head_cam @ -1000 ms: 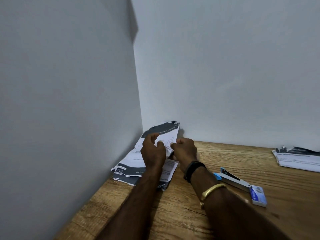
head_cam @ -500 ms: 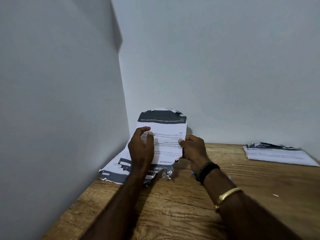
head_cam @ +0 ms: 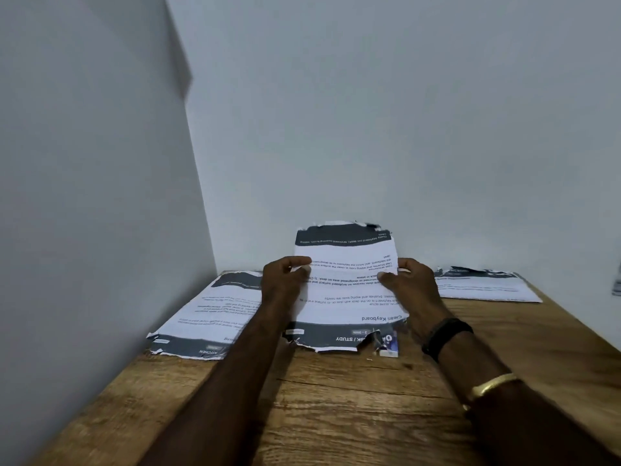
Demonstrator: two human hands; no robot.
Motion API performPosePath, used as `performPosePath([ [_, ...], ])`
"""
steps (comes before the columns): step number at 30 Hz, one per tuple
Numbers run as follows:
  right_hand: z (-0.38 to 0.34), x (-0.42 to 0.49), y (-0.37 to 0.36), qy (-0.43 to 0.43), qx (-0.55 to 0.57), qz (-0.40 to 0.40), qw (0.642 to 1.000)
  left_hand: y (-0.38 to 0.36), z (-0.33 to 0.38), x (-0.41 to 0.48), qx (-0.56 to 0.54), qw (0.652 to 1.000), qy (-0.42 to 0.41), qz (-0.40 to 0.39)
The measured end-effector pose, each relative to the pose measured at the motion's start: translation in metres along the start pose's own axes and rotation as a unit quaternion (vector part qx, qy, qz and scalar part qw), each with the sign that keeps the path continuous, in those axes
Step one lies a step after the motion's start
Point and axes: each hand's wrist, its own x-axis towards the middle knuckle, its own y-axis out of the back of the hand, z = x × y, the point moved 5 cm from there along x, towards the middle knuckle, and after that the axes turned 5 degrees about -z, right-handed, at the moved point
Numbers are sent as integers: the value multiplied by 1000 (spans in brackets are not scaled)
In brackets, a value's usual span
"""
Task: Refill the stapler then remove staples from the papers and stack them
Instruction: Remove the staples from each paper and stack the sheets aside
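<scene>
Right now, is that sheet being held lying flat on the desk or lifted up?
Lifted. Both hands, left and right, grip the sheet by its sides, tilted up, top edge against the wall, above the desk.

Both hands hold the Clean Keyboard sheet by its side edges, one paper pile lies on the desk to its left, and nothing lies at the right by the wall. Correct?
Not quite. The head view shows a second paper pile at the right by the wall. The rest holds: left hand and right hand grip the Clean Keyboard sheet, left pile on the desk.

Head cam, fwd-down, near desk (head_cam: 336,415).
</scene>
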Motion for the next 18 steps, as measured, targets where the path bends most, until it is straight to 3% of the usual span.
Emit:
performPosePath([
  [6,1,3,17,25,8,16,1000,-17,-19,-5,-120,991,48,-15],
  [9,1,4,23,34,-42,0,999,-11,-17,-9,-106,993,46,-28],
  [13,1,3,28,36,-161,10,986,-2,-9,-15,62,996,-11,-64],
  [16,-6,-3,30,75,-262,46,961,2,6,-15,270,956,-107,-37],
  [18,-15,-7,30,113,-273,65,953,7,14,-15,321,935,-148,5],
])
